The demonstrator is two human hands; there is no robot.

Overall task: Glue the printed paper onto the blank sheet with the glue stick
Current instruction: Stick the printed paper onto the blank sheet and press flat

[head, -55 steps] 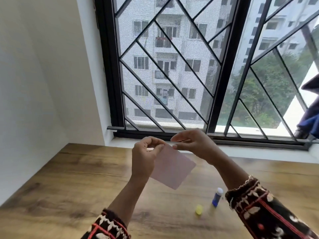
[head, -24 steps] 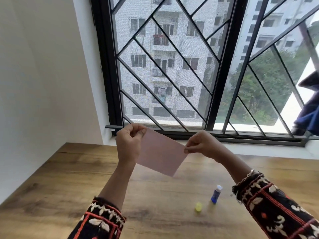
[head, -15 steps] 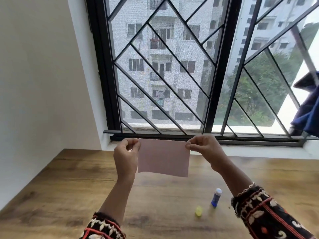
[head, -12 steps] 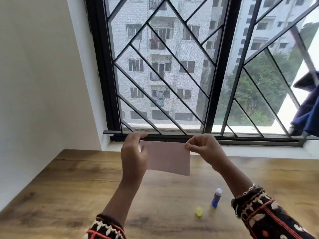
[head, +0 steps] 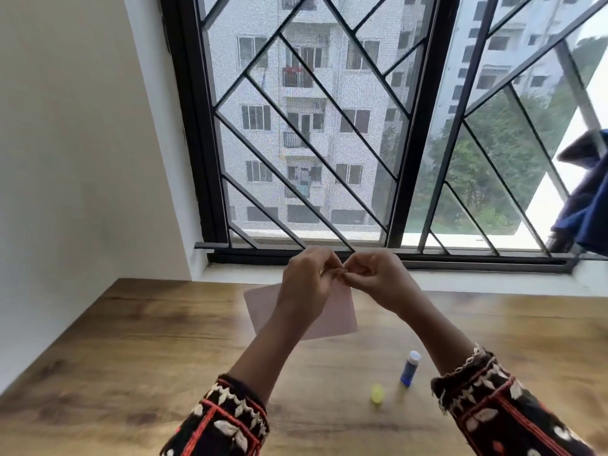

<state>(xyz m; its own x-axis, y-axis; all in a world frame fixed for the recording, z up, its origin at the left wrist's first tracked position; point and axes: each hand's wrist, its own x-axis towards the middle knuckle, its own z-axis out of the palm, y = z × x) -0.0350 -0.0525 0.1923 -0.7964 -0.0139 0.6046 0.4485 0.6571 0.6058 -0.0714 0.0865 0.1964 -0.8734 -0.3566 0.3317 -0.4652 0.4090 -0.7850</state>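
A pale pink sheet of paper (head: 332, 315) shows below my hands, over the far middle of the wooden table (head: 138, 343); my left forearm hides its middle. My left hand (head: 306, 281) and my right hand (head: 378, 279) are raised side by side, curled fingertips touching just above the sheet's upper right corner. Whether they pinch that corner is unclear. The blue glue stick (head: 410, 368) stands upright on the table to the right, under my right forearm. A small yellow cap (head: 377, 392) lies just left of it. I see no print on the sheet.
A white window sill (head: 493, 284) and a black barred window (head: 411, 126) run along the table's far edge. A white wall (head: 65, 159) closes the left side. Blue cloth (head: 589, 205) hangs at the right edge of the window.
My hands were apart, stretching the pink sheet upright by its two top corners. Now they have come together, and the sheet sits lower and flatter towards the table.
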